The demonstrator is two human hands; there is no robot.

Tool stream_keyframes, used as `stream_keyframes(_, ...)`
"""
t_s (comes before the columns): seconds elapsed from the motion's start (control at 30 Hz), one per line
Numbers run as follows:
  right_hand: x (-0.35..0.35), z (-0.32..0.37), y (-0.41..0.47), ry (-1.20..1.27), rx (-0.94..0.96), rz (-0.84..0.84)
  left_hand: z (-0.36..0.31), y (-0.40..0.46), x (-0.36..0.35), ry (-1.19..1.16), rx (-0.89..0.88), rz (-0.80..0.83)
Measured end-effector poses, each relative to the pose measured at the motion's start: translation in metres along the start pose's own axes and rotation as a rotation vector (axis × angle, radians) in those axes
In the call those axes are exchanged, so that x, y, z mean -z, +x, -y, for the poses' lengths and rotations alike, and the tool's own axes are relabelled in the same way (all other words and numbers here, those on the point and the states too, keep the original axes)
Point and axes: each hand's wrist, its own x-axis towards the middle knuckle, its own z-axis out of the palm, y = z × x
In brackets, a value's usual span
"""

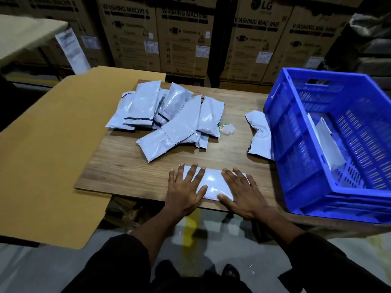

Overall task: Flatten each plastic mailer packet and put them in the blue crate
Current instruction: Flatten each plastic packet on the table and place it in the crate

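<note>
— Where are the hands?
— Left hand (183, 190) and right hand (240, 192) lie flat, fingers spread, pressing one packet (212, 183) at the near edge of the bench (127, 166).
— And the others?
— A pile of packets (169, 115) lies beyond; the blue crate (296, 144) stands right, one packet (261, 136) beside its wall.

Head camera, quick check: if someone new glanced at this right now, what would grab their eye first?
Probably the blue crate on the table's right end, bright against the dim room, with a packet or two already inside. Next, the heap of grey packets at the middle of the table. Then the left hand and right hand, both pressing flat on one packet at the near edge.
</note>
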Motion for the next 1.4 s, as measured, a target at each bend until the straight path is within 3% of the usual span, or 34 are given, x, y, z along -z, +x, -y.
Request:
stream_keyframes(0.17,0.01,-0.004,0.0,-0.043,0.067,0.114,0.003,0.0,0.003,-0.013,0.023,0.033)
stream_keyframes(0.27,0.013,-0.008,-0.005,-0.138,0.172,0.01,0.004,0.002,0.005,-0.03,0.018,0.052)
stream_keyframes(0.4,0.015,-0.006,0.0,-0.057,0.301,-0.01,0.008,0.001,0.007,-0.023,-0.001,0.044)
stream_keyframes(0.53,0.021,-0.001,0.002,0.007,0.278,-0.103,0.009,-0.002,0.02,0.077,-0.189,-0.058)
stream_keyframes(0.63,0.027,0.009,-0.007,-0.227,0.469,-0.192,0.01,0.007,0.029,0.115,-0.128,-0.106)
stream_keyframes(0.7,0.031,0.008,-0.013,-0.411,0.633,-0.136,0.011,0.012,0.035,0.104,-0.089,-0.094)
stream_keyframes(0.8,0.024,-0.001,-0.008,-0.444,0.74,-0.204,0.019,0.015,0.039,0.082,-0.126,-0.054)
stream_keyframes(0.9,0.031,-0.004,0.003,-0.257,0.71,-0.359,0.021,0.016,0.044,0.106,-0.114,-0.067)
stream_keyframes(1.03,0.055,0.014,0.008,0.132,0.548,-0.341,0.015,0.016,0.06,0.11,0.01,-0.201)
stream_keyframes(1.1,0.061,0.02,0.01,0.486,0.417,-0.284,0.016,0.016,0.063,0.063,0.019,-0.247)
stream_keyframes(1.2,0.075,0.012,0.015,0.868,0.176,-0.028,0.022,0.013,0.053,0.057,-0.051,-0.158)
stream_keyframes(1.3,0.086,-0.01,0.028,0.835,0.031,0.174,0.023,0.01,0.039,0.094,-0.089,0.091)
stream_keyframes(1.4,0.083,-0.018,0.039,0.472,-0.047,0.056,0.015,0.007,0.031,0.103,0.0,0.28)
